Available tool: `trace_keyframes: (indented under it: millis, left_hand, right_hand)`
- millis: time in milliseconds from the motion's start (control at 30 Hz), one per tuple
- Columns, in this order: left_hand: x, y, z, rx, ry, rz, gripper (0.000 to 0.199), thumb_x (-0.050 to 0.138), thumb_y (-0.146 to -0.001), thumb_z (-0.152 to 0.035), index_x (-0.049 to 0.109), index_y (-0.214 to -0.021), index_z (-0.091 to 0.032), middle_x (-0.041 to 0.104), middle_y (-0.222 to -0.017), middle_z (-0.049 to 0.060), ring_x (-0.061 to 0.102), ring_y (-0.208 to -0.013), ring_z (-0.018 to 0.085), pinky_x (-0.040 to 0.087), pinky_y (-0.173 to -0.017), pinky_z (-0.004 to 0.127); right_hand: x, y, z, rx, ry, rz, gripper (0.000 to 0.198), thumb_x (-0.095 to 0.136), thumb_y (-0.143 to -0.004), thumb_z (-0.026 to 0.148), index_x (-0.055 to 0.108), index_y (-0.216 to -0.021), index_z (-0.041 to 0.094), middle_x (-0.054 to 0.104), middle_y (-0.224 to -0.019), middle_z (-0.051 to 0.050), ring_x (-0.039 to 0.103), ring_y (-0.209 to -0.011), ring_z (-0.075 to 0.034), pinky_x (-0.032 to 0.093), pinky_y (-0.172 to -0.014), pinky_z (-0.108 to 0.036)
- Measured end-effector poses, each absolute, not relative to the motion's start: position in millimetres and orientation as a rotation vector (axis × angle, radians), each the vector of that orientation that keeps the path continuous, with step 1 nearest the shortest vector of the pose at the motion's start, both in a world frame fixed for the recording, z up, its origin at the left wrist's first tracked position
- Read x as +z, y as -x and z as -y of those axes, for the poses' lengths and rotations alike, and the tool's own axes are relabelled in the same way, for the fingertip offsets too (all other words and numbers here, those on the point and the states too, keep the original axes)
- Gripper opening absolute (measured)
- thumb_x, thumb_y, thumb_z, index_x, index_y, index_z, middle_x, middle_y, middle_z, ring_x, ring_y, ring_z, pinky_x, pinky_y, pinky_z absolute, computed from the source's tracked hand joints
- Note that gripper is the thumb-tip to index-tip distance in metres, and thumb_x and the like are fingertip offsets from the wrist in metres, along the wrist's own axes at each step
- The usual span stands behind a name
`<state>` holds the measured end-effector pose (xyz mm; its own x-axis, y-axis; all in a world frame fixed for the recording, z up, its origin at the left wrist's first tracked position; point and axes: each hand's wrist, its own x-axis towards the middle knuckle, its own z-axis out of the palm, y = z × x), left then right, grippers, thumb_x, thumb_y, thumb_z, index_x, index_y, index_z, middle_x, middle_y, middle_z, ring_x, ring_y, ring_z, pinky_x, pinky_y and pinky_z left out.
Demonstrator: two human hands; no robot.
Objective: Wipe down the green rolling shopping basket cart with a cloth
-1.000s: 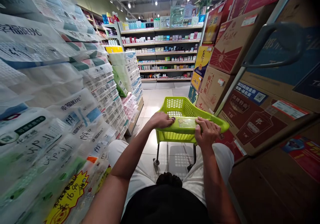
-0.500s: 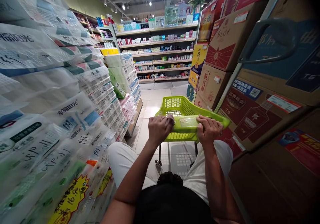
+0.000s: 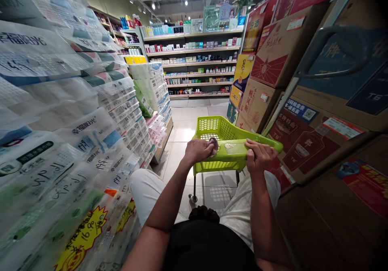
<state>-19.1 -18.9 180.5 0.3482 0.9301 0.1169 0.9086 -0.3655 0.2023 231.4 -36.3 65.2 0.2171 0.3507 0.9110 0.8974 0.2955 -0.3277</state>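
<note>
Green trolley (image 3: 224,165) stands on the tiled floor (image 3: 182,121), its handle (image 3: 223,154) just beyond 2 white-trousered knees (image 3: 147,184). Left hand (image 3: 197,150): closed on what looks like a crumpled cloth (image 3: 214,145), which bears on the handle's left part; its full size is hidden. Right hand (image 3: 261,154): fingers bent over the handle's right part, beside the clear panel (image 3: 236,149); whether they wrap fully beneath cannot be told. The step in hand is judged to be wiping the handle. Steady counter-pressure from the right hand is advised, as at least 1 wheel (image 3: 193,198) is visible and the trolley may roll. Opening the cloth flatter should carry pressure over the curved edges; lengthwise strokes are preferred. Care is due at the panel's rim, where a fold could catch, and near the metal pole (image 3: 280,109) by the handle's right end.
</note>
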Motion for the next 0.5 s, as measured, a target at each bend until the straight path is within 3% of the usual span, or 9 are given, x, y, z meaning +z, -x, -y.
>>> trace_keyframes:
  millis: [167,300,400,500]
  left_hand:
    - [167.4,0.9,43.6,0.612,-2.456,-1.657,0.047,0.043,-0.099,-0.045,0.074,-0.075,-0.02,0.072,-0.079,0.009,0.066,-0.076,0.024,0.049,-0.081,0.039]
    - [127.9,-1.5,68.3,1.351,-2.368,-1.369,0.036,0.045,-0.099,-0.041,0.073,-0.087,-0.022,0.072,-0.09,0.011,0.065,-0.092,0.026,0.047,-0.095,0.045]
    - [90.9,3.6,72.7,1.884,-2.079,-1.182,0.041,0.055,-0.091,-0.06,0.071,-0.089,-0.022,0.069,-0.104,0.013,0.063,-0.104,0.03,0.049,-0.096,0.049]
    - [65.3,16.0,56.3,2.075,-1.576,-1.294,0.048,0.047,-0.095,-0.065,0.065,-0.088,-0.022,0.064,-0.1,0.011,0.063,-0.098,0.028,0.051,-0.092,0.045]
  right_hand:
    - [66.1,-251.7,28.2,-0.536,1.266,1.319,0.041,0.036,-0.093,0.034,0.075,-0.083,0.024,0.08,-0.095,-0.005,0.063,-0.089,-0.025,0.033,-0.098,-0.045]
    - [73.0,-235.9,38.6,-0.511,1.292,1.233,0.037,0.038,-0.092,0.027,0.075,-0.088,0.024,0.078,-0.104,-0.005,0.064,-0.099,-0.025,0.034,-0.099,-0.045]
    - [79.5,-204.4,56.4,-0.5,1.191,1.453,0.03,0.045,-0.092,0.026,0.075,-0.094,0.026,0.078,-0.108,-0.003,0.066,-0.106,-0.024,0.031,-0.107,-0.046]
    - [85.5,-175.2,67.8,-0.45,1.136,1.659,0.025,0.049,-0.091,0.028,0.074,-0.089,0.027,0.078,-0.11,-0.001,0.065,-0.109,-0.023,0.028,-0.113,-0.047]
